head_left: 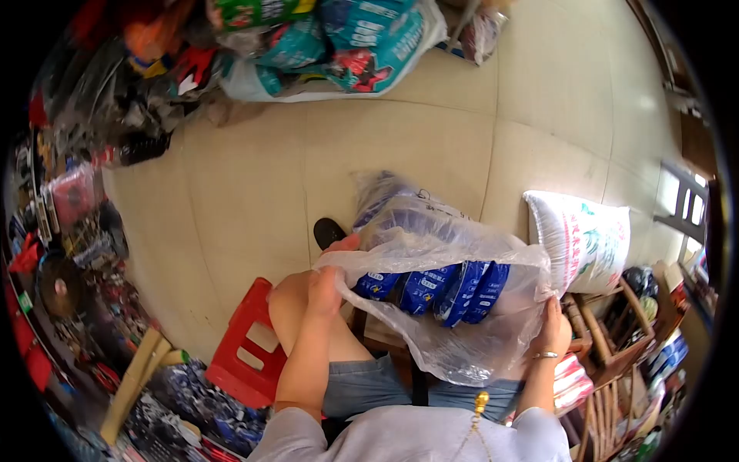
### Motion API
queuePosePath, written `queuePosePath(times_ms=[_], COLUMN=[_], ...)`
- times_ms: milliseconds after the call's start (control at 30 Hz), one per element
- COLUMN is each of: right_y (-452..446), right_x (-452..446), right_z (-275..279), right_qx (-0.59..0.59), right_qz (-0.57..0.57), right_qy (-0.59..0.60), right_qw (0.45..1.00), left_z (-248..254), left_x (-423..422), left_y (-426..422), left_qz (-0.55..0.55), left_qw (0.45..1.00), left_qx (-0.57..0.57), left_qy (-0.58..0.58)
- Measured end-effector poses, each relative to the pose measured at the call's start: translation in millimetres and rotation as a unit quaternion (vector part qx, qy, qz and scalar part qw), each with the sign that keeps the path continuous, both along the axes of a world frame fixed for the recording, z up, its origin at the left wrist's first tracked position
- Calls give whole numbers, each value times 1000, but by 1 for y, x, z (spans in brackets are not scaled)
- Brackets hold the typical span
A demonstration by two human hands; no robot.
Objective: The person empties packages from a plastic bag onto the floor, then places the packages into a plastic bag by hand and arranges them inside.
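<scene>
A large clear plastic bag (431, 339) lies across my lap with its mouth spread wide. Inside it several blue packets (427, 291) with white print stand in a row. My left hand (327, 285) grips the bag's rim on the left side, fingers closed on the film. On the opposite side my right hand (553, 327) pinches the rim, a bracelet around that wrist. The far end of the bag reaches toward the floor, where more blue shows through the film; its lower contents are blurred by the plastic.
A red plastic stool (250, 346) is at my left. A white printed sack (577, 240) stands at the right beside wooden chairs (616, 339). Bulging bags of teal packages (346, 54) sit on the tiled floor (254, 169) ahead. Mixed goods crowd the left side.
</scene>
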State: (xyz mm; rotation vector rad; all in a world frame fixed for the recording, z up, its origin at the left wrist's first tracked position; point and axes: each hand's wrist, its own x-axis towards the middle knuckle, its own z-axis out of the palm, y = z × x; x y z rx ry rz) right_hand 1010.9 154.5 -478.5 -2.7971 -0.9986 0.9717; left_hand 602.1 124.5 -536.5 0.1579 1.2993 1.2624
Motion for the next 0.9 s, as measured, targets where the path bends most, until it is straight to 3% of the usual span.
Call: queuePosePath(times_ms=[33,67,100,167,233,300,333,433,467,500,567,667,767,833,900], right_y=[-4,-6,-7,-25,-13,-2,8,45,61,72,76,79,67,58,59], right_x=[18,23,26,56,14,-28,-37,-92,-122,-147,-191,-244,-345,-403,-464], right_z=[-8,-14,-22,-50,-40,-14,-2,68,104,133,185,246,344,396,413], right_qx=[-43,31,101,126,110,64,60,74,57,40,70,105,155,105,96], right_qz=[-160,-310,-444,-419,-461,-410,-390,-265,-234,-202,-73,44,151,241,302], right_qy=[49,204,349,501,463,511,519,421,451,476,438,424,405,491,499], right_qw=[985,928,819,747,749,753,758,864,860,855,894,899,889,830,807], left_z=[2,2,-2,-11,-4,12,34,68,96,53,118,178,226,256,269], left_x=[0,-2,-3,-3,-7,-19,-31,-72,-81,-83,-112,-143,-161,-175,-184], left_y=[-4,-11,-22,-55,-69,-69,-55,-60,-52,-89,-108,-169,-225,-253,-279], left_qz=[11,21,35,96,173,364,473,561,597,563,611,622,562,589,607], left_qw=[1000,999,998,982,964,908,847,801,755,768,725,705,764,751,729], left_qx=[-13,-26,-24,-77,-68,-59,-69,-84,-146,-128,-165,-162,-58,-14,75], left_qy=[-17,-35,-36,-144,-190,-198,-232,-193,-227,-275,-271,-298,-311,-298,-307])
